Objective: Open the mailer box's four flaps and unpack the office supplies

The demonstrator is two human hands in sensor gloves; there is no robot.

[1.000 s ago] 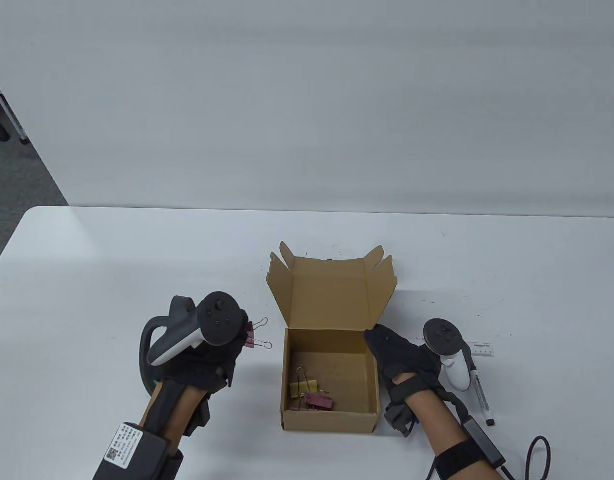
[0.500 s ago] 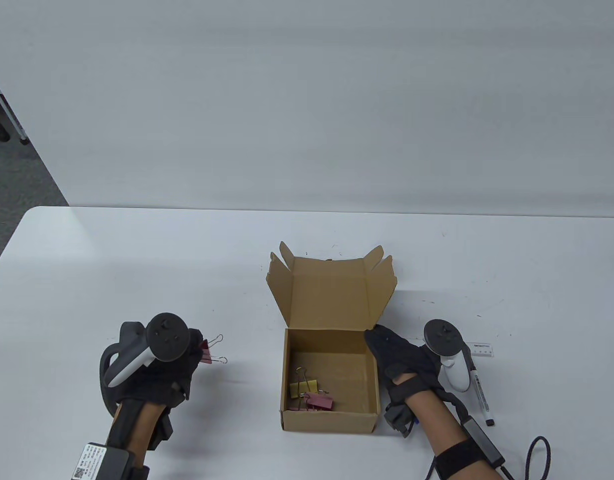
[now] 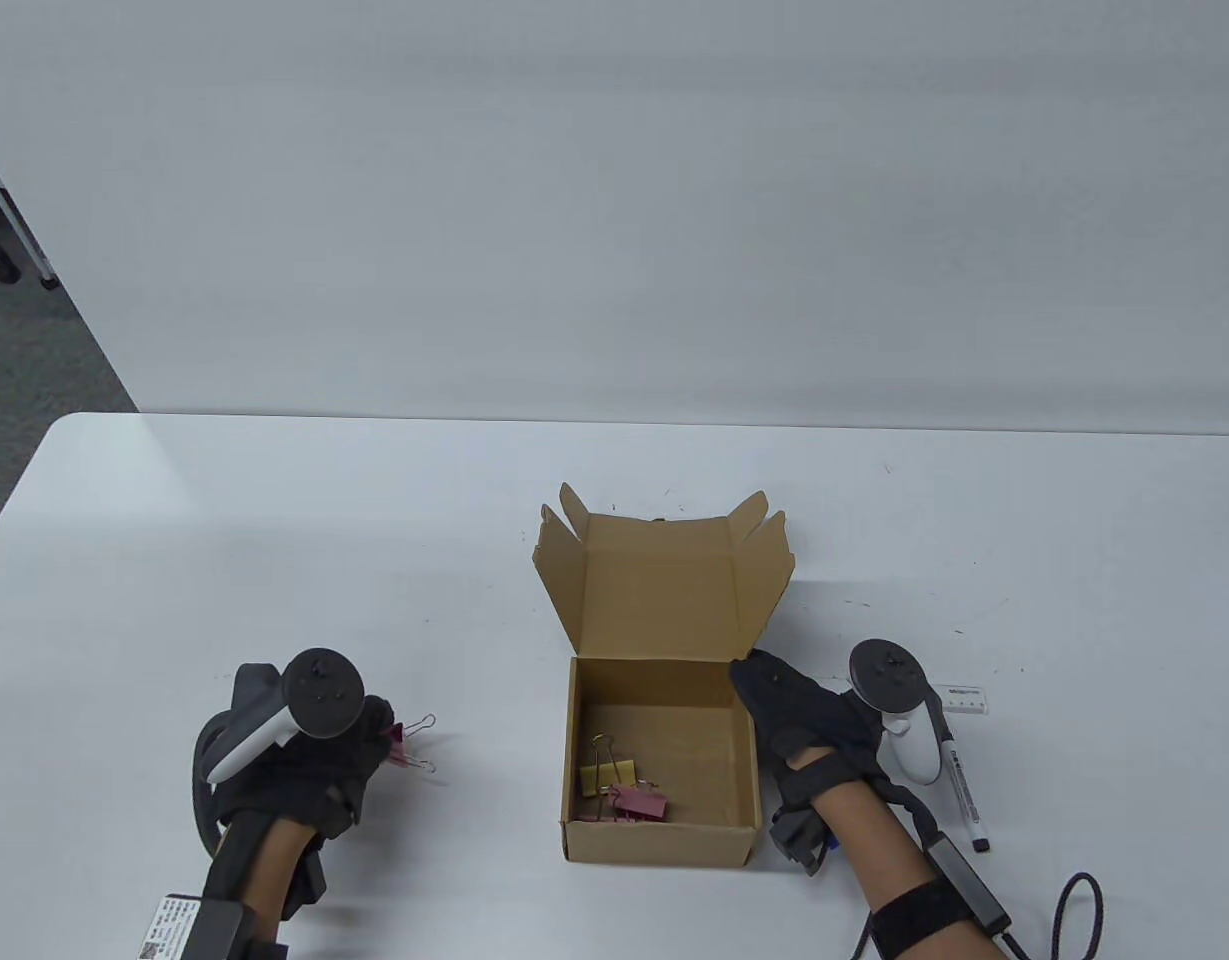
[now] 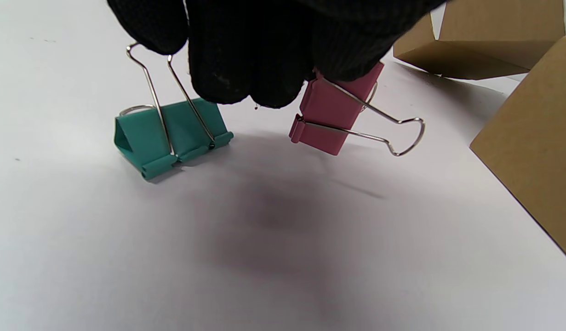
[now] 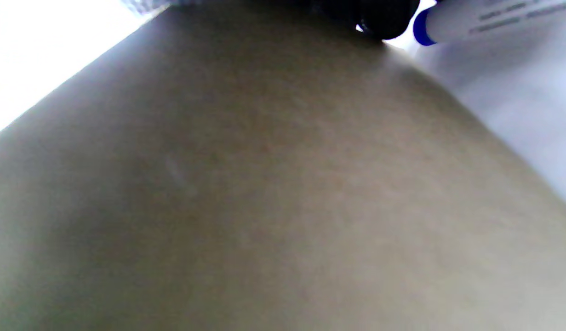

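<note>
In the right wrist view blurred cardboard of the mailer box (image 5: pixel 273 193) fills the frame; the marker (image 5: pixel 489 18) is cut off at top. The left hand (image 4: pixel 273 46) hides the pink clip's (image 4: pixel 331 115) top.

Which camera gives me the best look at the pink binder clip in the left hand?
The left wrist view: the pink binder clip fills the frame, pinched under the left hand, beside a teal clip on the table. The table view shows it small, mostly hidden by the glove. The right wrist view shows only cardboard.
</note>
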